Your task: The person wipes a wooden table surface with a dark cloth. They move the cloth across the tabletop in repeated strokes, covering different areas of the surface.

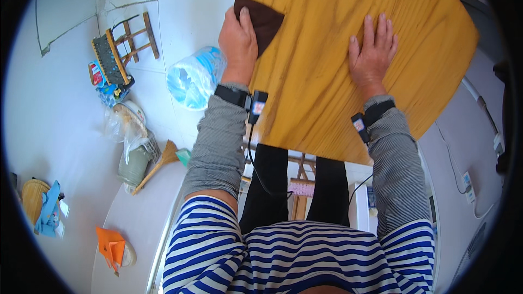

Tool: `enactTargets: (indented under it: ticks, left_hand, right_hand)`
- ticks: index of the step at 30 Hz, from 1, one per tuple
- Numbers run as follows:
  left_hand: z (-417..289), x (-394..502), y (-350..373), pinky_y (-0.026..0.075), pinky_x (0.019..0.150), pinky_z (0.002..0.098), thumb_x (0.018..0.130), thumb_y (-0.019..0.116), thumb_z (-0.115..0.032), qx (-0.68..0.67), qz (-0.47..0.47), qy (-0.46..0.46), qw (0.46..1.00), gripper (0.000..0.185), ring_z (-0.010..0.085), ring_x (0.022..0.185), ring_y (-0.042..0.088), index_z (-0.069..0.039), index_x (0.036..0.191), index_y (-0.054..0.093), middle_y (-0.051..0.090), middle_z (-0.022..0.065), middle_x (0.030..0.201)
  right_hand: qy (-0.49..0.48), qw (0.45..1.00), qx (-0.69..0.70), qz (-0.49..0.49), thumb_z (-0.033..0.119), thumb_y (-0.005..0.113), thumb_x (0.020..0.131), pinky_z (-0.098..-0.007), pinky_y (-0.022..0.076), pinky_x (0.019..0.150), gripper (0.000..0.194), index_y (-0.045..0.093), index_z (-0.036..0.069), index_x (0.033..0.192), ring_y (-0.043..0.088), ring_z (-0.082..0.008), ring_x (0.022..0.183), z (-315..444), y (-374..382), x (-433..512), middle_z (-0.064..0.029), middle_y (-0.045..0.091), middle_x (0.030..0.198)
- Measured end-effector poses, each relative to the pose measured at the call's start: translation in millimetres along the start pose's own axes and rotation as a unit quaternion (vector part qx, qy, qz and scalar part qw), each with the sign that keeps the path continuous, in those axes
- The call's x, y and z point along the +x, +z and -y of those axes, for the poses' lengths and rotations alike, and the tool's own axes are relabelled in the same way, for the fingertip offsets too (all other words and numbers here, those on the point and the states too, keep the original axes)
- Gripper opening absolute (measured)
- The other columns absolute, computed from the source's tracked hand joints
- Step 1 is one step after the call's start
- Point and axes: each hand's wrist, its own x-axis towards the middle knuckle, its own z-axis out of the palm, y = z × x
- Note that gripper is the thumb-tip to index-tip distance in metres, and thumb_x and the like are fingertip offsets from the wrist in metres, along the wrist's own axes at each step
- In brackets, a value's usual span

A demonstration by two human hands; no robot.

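Note:
Before me lies a wooden tabletop (pixel 310 69) with a strong yellow-brown grain. At its left edge my left hand (pixel 241 43) grips a dark brown cloth (pixel 265 22), thumb on top, the cloth spread over the table's edge. My fingers beneath the cloth are partly hidden. Farther right, my right hand (pixel 372 55) rests palm down on the wood, fingers a little apart, with nothing in it. Both forearms wear grey striped sleeve covers and black wrist straps with small black devices.
Left of the table stand a bin with a clear plastic liner (pixel 196 77) and a small wooden stool (pixel 110 59). A broom (pixel 165 157) leans near a grey-green bin (pixel 137 165). A power strip (pixel 468 188) with cables lies at the right.

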Motion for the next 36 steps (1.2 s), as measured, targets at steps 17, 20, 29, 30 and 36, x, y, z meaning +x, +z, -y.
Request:
enactTargets:
  ticks: [17, 20, 29, 30, 36]
  left_hand:
    - [-45.6, 172.2, 64.6, 0.05, 0.09, 0.0573, 0.104, 0.053, -0.042, 0.036, 0.09, 0.023, 0.995, 0.044, 0.0492, 0.107, 0.064, -0.001, 0.117, 0.065, 0.069, 0.0299, 0.111]
    - [-16.0, 99.4, 30.9, 0.048, 0.074, 0.0568, 0.107, 0.053, -0.038, 0.025, 0.031, 0.091, 0.995, 0.041, 0.0559, 0.088, 0.06, 0.001, 0.099, 0.061, 0.066, 0.0318, 0.089]
    - [71.0, -144.6, -60.6, 0.049, 0.086, 0.0515, 0.103, 0.058, -0.028, 0.069, 0.014, -0.082, 0.994, 0.031, 0.0437, 0.099, 0.062, -0.002, 0.115, 0.065, 0.067, 0.0227, 0.105]
    - [79.3, -172.0, -67.0, 0.049, 0.088, 0.0505, 0.102, 0.058, -0.028, 0.091, 0.011, -0.123, 0.988, 0.031, 0.0422, 0.101, 0.062, -0.002, 0.117, 0.065, 0.067, 0.0218, 0.107]
    - [73.1, -284.4, -88.8, 0.032, 0.118, 0.0553, 0.1, 0.055, -0.012, 0.2, -0.029, -0.053, 0.978, 0.041, 0.0515, 0.142, 0.037, 0.004, 0.138, 0.055, 0.045, 0.0249, 0.153]
  right_hand:
    - [0.016, 1.0, 0.008, 0.015, 0.035, 0.068, 0.094, -0.0605, 0.021, 0.121, 0.062, 0.052, 0.014, 0.15, 0.03, -0.0373, 0.152, 0.6, 1.0, -0.8, -0.0162, 0.034, 0.165]
    - [0.011, 1.0, 0.004, 0.005, 0.036, 0.067, 0.095, -0.061, 0.021, 0.121, 0.061, 0.052, 0.014, 0.15, 0.03, -0.0367, 0.152, -0.2, 3.7, -0.8, -0.0155, 0.034, 0.164]
    - [-0.015, 0.999, -0.011, -0.032, 0.039, 0.062, 0.099, -0.0611, 0.0205, 0.121, 0.058, 0.052, 0.015, 0.151, 0.03, -0.0368, 0.151, -6.9, 14.3, -1.3, -0.0153, 0.035, 0.164]
    - [-0.02, 0.999, -0.005, -0.042, 0.04, 0.062, 0.099, -0.0611, 0.0204, 0.121, 0.057, 0.052, 0.015, 0.15, 0.03, -0.0368, 0.151, -8.3, 16.2, -0.9, -0.0154, 0.036, 0.164]
    - [-0.03, 0.995, 0.065, -0.072, 0.045, 0.055, 0.103, -0.0614, 0.0188, 0.122, 0.056, 0.053, 0.015, 0.15, 0.029, -0.0357, 0.152, -15.5, 20.6, -0.7, -0.0153, 0.038, 0.162]
